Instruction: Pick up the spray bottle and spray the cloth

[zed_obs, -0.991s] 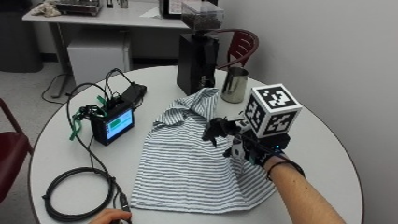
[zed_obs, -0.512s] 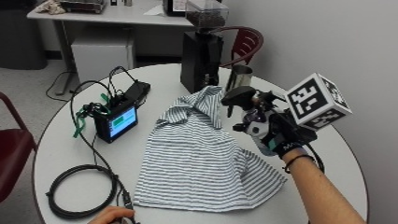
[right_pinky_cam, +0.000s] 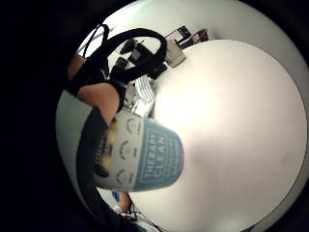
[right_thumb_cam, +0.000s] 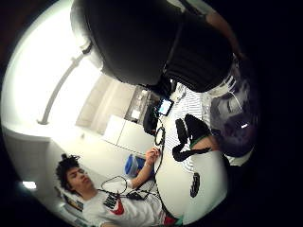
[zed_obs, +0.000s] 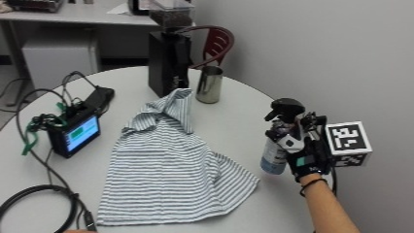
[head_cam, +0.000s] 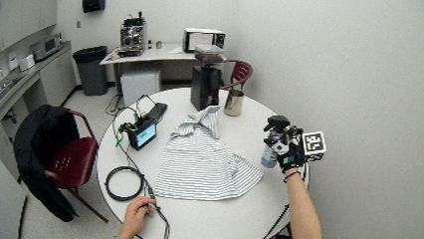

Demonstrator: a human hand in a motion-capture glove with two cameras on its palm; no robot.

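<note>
My gloved right hand (zed_obs: 312, 159) grips the spray bottle (zed_obs: 276, 153) at the table's right edge. The bottle has a pale blue body and a black spray head, and it stands upright with the nozzle turned toward the cloth. I cannot tell whether its base touches the table. The little finger side palm view shows the bottle's (right_pinky_cam: 145, 157) label close to the palm. The grey-and-white striped cloth (zed_obs: 168, 170) lies rumpled in the middle of the round white table (zed_obs: 129, 82), to the left of the bottle. In the wide view the hand (head_cam: 290, 151) sits right of the cloth (head_cam: 199, 159).
A black grinder (zed_obs: 167, 58) and a metal cup (zed_obs: 209, 85) stand at the back of the table. A small screen device (zed_obs: 74, 133) with cables sits left, and a coiled cable (zed_obs: 32, 204) lies front left. The person's bare left hand (head_cam: 139, 209) rests on the front edge.
My hand has carried the bottle from above the cloth out to the right edge of the table. It now holds the bottle lower and upright. The cloth has not moved.
</note>
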